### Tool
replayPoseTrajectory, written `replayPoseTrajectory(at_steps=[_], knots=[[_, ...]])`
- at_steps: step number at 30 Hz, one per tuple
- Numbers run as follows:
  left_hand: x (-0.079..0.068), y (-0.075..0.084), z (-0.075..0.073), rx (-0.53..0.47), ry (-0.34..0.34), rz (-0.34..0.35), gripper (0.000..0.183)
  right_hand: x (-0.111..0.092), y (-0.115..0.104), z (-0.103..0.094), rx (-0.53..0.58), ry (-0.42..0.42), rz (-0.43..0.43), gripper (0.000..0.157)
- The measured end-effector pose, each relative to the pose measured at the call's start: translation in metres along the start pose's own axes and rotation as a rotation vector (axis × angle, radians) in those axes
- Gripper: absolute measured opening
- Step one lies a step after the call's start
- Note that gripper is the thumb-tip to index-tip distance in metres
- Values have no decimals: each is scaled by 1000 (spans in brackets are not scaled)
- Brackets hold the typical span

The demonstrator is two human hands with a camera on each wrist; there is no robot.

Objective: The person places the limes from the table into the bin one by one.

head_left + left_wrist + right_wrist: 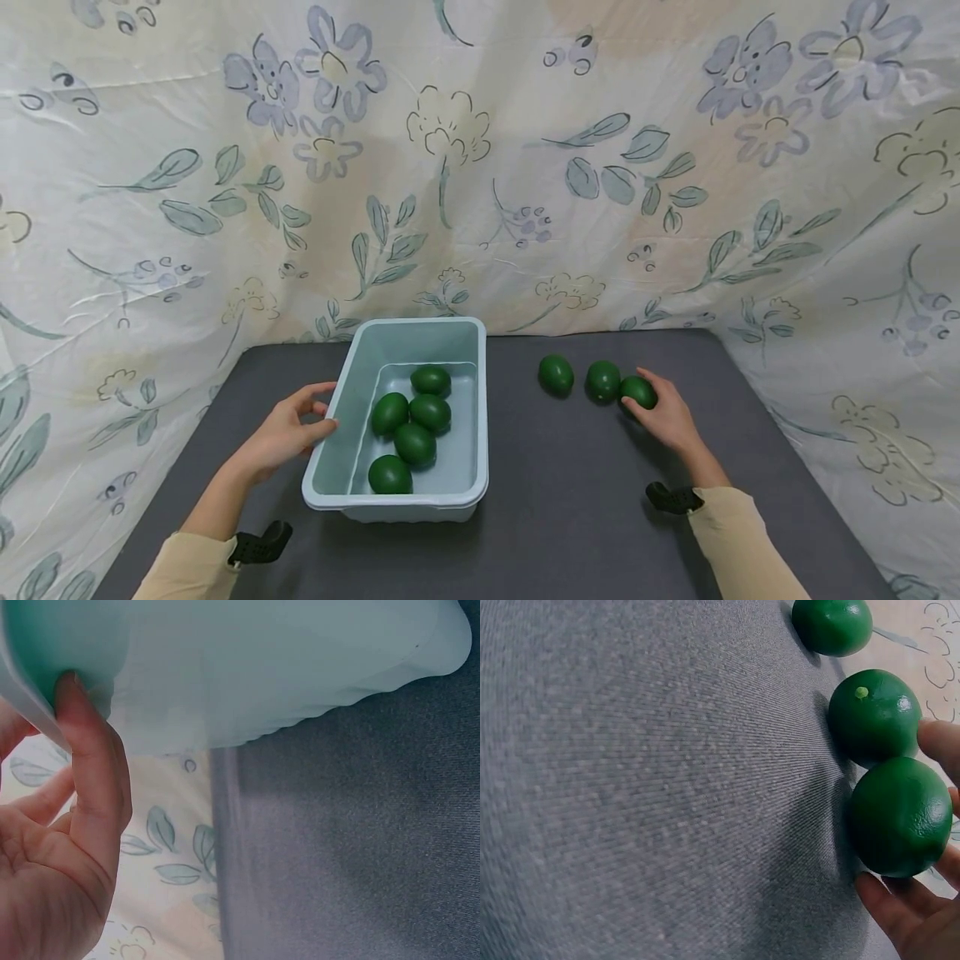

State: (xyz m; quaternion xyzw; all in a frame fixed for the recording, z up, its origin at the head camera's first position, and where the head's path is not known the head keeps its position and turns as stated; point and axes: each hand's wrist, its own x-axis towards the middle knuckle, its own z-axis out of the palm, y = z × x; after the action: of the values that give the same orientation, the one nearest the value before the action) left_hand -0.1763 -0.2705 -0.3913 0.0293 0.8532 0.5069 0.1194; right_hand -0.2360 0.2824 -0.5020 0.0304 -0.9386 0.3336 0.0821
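Note:
My left hand [281, 429] holds the left rim of a pale blue-green plastic tub [482, 417]. In the left wrist view a finger [82, 742] lies against the tub's outer wall, under the rim. Several dark green, glossy limes sit inside, among them a front one [390, 475] and a back one [431, 380]. On the table at right, my right hand [670, 415] has thumb and fingers around the rightmost lime [900, 817]. Touching it is a middle lime [875, 716] with a pale stem nub. A third lime [556, 376] lies a little apart to the left.
A dark grey cloth-like surface covers the table [570, 517]. Floral fabric [480, 167] hangs behind it and along both sides. Black straps [258, 543] circle both wrists below beige sleeves.

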Motion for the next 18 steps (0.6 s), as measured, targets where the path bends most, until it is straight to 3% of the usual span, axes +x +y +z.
replayPoseTrajectory(at_steps=[18], knots=[[0, -1, 0, -1, -5, -3, 65, -3, 0, 3, -10, 15, 41, 59]])
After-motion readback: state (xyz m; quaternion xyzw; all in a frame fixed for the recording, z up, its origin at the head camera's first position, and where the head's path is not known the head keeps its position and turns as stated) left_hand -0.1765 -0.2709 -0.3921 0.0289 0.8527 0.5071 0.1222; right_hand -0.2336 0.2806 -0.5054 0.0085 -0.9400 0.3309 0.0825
